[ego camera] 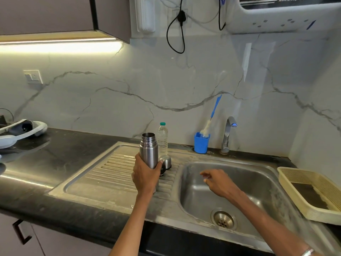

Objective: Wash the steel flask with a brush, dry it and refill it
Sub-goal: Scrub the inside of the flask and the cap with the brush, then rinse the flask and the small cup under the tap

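Observation:
The steel flask [149,149] stands upright with its mouth open, over the ribbed drainboard [110,174]. My left hand [145,174] grips its lower body. The flask's steel cap [165,161] and a small black stopper [162,171] lie on the drainboard just right of the flask. My right hand [216,180] hovers over the sink basin [258,183] with relaxed fingers, holding nothing. A bottle brush [212,115] with a blue handle stands in a blue cup [201,144] behind the sink, left of the tap [228,134]. A clear water bottle [162,138] with a green cap stands behind the flask.
A beige plastic basket [287,174] sits right of the sink. A white headset [22,131] lies on the black counter [55,154] at far left. A water purifier [284,15] hangs on the wall above, with a black cable [175,34] dangling beside it.

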